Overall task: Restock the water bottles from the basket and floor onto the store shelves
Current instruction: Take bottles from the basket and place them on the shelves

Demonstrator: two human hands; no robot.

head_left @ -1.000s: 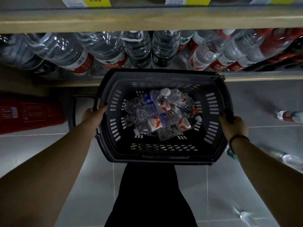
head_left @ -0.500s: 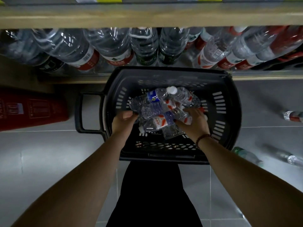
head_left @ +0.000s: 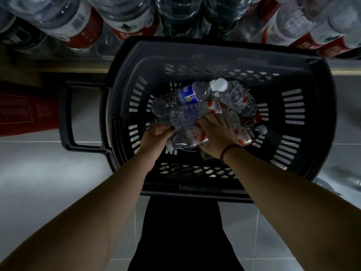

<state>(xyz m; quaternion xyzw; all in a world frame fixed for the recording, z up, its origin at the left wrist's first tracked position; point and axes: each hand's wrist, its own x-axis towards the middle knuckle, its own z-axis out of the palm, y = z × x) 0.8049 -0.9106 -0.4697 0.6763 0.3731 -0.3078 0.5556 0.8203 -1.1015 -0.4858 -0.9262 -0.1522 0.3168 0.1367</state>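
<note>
Reaching both hands down into the basket (head_left: pixel 214 49), its far rim up against the shelf (head_left: pixel 82 70), with tiled floor (head_left: pixel 39 173) showing on both sides. Closing the right hand (head_left: pixel 216 133) over the red-label bottle (head_left: pixel 192 138) lying crosswise at the near side of the pile, fingers curled over its top and thumb tucked under its near edge. Wearing a beaded bracelet (head_left: pixel 231 149) on that wrist. Bringing the left hand (head_left: pixel 154 137) in at the pile's left end, fingers curled inward, tips touching a crumpled clear bottle (head_left: pixel 183 118); gripping or merely touching, impossible to tell. Leaving the blue-label bottle (head_left: pixel 188 95) lying slanted on top of the heap, clear of both hands, white cap (head_left: pixel 219 85) just beside its far right end. Half covering more red-and-white labelled bottles beneath and to the right of the right hand. Looking past the basket at large shelf bottles (head_left: pixel 78 22) packed side by side, several with red labels. Showing the handle (head_left: pixel 68 118) sticking out from the basket's left side, with a red box (head_left: pixel 25 112) just beyond it. Catching a blurred floor bottle (head_left: pixel 349 182) lying to the right of the basket. Standing over it all in dark trousers (head_left: pixel 185 231).
</note>
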